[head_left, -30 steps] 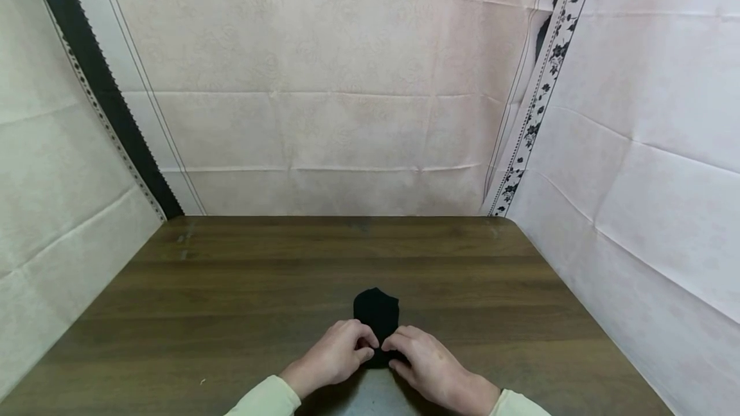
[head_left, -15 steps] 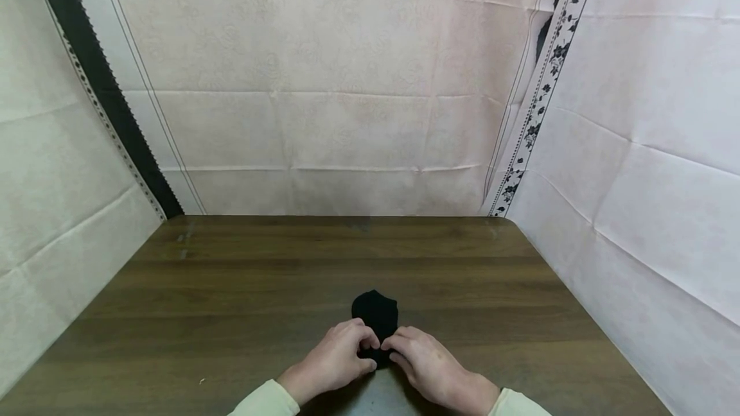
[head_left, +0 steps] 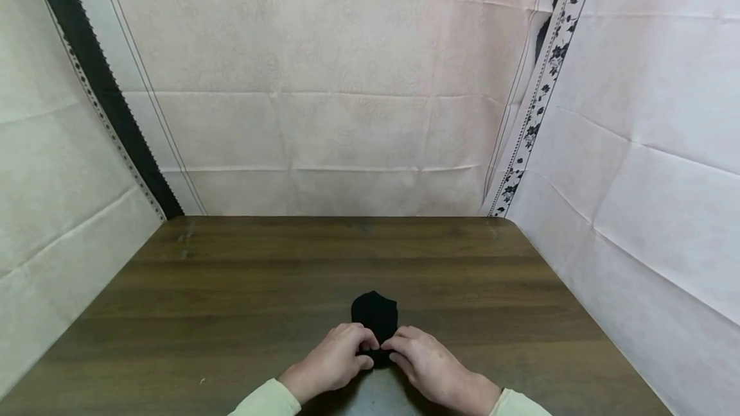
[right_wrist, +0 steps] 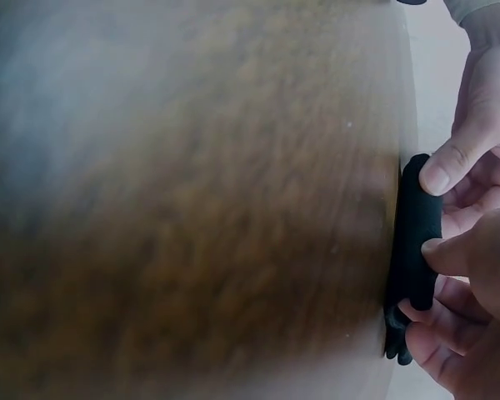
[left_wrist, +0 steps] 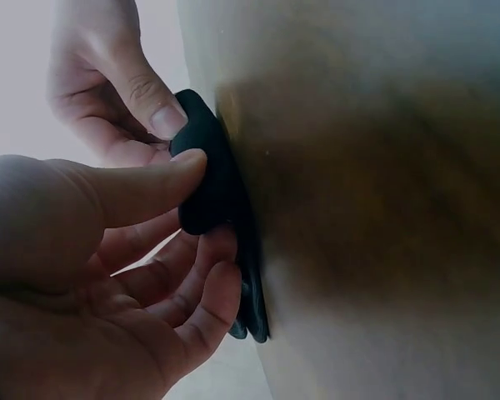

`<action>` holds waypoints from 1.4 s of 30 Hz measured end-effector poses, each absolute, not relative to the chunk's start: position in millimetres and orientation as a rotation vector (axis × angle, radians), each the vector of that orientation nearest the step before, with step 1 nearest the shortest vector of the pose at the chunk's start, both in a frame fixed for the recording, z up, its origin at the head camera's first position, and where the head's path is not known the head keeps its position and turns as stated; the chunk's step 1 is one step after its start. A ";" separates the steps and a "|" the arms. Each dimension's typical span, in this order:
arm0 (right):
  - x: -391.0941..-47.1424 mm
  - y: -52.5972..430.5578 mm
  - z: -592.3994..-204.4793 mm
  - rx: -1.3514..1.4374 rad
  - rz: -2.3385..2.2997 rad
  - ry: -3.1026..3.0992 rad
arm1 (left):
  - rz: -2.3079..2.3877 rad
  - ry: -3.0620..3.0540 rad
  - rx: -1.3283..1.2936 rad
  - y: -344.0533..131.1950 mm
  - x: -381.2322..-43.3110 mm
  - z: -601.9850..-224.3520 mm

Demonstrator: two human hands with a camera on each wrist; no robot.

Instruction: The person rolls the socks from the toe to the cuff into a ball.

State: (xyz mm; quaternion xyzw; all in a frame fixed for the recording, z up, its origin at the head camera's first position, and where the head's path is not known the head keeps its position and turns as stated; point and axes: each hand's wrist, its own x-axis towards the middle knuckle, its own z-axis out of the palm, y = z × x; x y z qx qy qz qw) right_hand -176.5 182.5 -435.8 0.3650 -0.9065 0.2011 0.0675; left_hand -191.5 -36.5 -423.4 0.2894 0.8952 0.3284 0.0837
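A small black folded cloth (head_left: 376, 313) lies on the table in front of me, its near end turned up into a thick roll. My left hand (head_left: 336, 357) pinches the left part of that roll, and my right hand (head_left: 430, 366) pinches the right part, fingertips of both almost meeting. In the left wrist view, both thumbs press on the near face of the black cloth (left_wrist: 212, 179) while the fingers curl underneath. Stacked layers stick out past the roll in the right wrist view, below the rolled cloth (right_wrist: 415, 237). Fingers hide part of its near edge.
The brown wood-grain table (head_left: 260, 287) spreads around the hands. A tiny pale scrap (head_left: 202, 381) lies on it at the left. Pale cloth hangings (head_left: 347, 82) stand behind and along both sides of the table.
The black cloth has slid very slightly toward me, and my left fingers and thumb have shifted a little on it. My right hand keeps nearly the same place.
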 end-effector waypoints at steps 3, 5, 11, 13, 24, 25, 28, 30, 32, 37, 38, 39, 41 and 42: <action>-175.5 182.9 -436.6 1.113 0.571 -2.708 | 0.979 2.655 0.845 -36.8 -191.7 -423.5; -175.0 183.3 -436.9 1.124 0.542 -2.682 | 0.971 2.652 0.835 -37.1 -192.1 -423.4; -174.7 184.8 -437.0 1.139 0.515 -2.589 | 0.939 2.653 0.828 -37.4 -194.9 -422.3; -174.6 185.1 -436.8 1.144 0.525 -2.583 | 0.929 2.655 0.831 -37.2 -195.4 -422.2; -173.5 184.3 -437.0 1.151 0.548 -2.594 | 0.903 2.688 0.845 -35.9 -194.4 -422.2; -173.7 184.2 -437.0 1.151 0.548 -2.592 | 0.908 2.689 0.841 -35.9 -194.2 -422.2; -174.3 184.0 -437.6 1.151 0.537 -2.587 | 0.932 2.698 0.841 -35.8 -193.3 -423.0; -175.0 184.2 -437.7 1.148 0.532 -2.592 | 0.972 2.704 0.849 -35.8 -192.7 -424.2; -175.4 184.3 -438.2 1.149 0.519 -2.590 | 1.018 2.706 0.865 -36.0 -192.4 -425.1; -176.5 184.5 -439.3 1.178 0.496 -2.560 | 1.100 2.714 0.884 -36.1 -190.5 -424.3; -176.6 184.5 -439.4 1.184 0.492 -2.558 | 1.104 2.719 0.886 -36.0 -190.2 -424.1; -176.8 184.5 -439.1 1.186 0.491 -2.563 | 1.105 2.725 0.886 -35.9 -189.7 -424.0; -176.9 184.5 -438.3 1.183 0.489 -2.584 | 1.103 2.734 0.883 -35.7 -189.2 -424.1; -176.9 184.4 -438.1 1.180 0.489 -2.595 | 1.100 2.736 0.882 -35.6 -188.9 -424.3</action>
